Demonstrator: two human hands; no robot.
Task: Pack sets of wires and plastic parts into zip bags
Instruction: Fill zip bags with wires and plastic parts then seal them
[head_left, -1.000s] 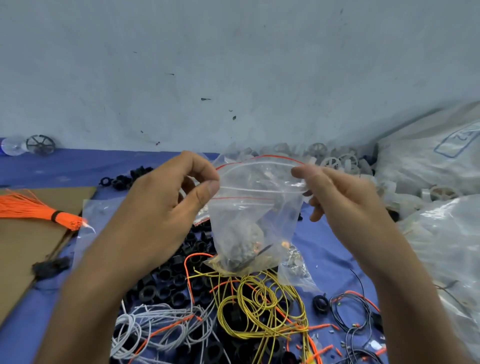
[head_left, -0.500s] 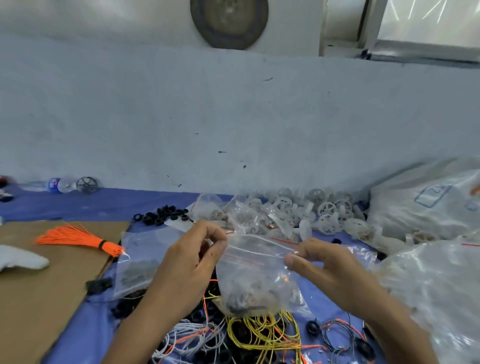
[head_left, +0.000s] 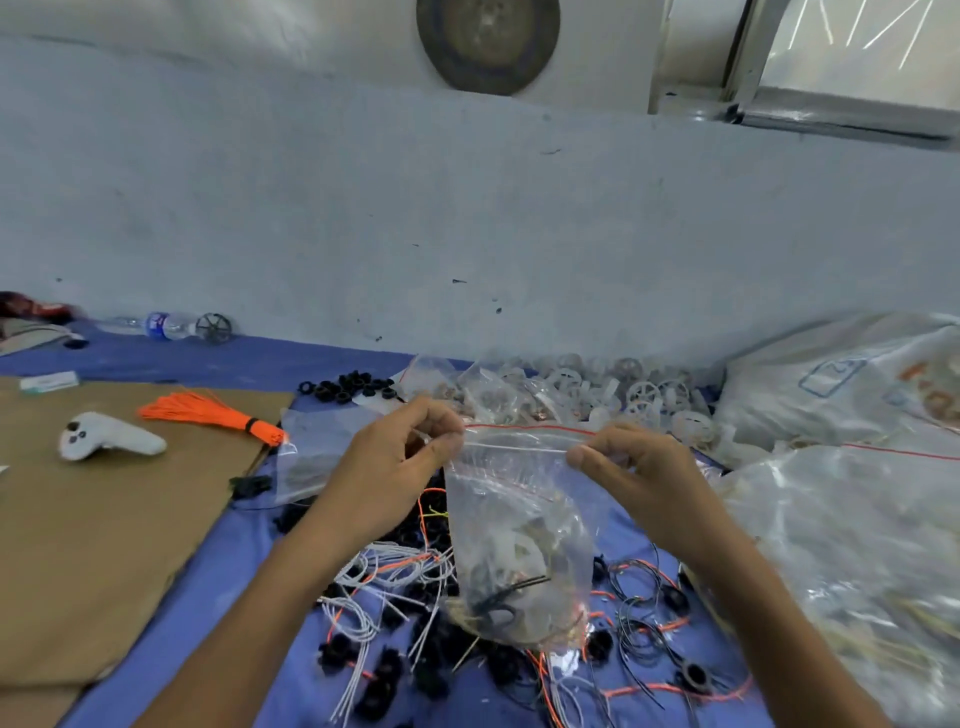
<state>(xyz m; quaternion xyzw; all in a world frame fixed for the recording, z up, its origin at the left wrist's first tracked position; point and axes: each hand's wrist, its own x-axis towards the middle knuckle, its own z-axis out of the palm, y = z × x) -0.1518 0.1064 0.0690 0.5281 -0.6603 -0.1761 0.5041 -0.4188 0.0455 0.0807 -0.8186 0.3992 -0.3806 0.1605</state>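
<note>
The left hand (head_left: 387, 462) and the right hand (head_left: 641, 467) each pinch a top corner of the clear, red-lined plastic zip bag (head_left: 511, 519), held above the wire-strewn blue cloth (head_left: 234, 571) with parts inside, and a strip pressed unevenly could leave a gap that spills them.

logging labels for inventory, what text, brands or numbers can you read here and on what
Nothing can be read for sure.
water bottle by the wall: blue label, too blurred to read.
white sack at right: blue outlined mark, orange letters, blurred and cut off, unreadable.
small white card on the cardboard: greenish print, too small to read.
zip bag pinched by left hand and right hand: no print, only a red line.
</note>
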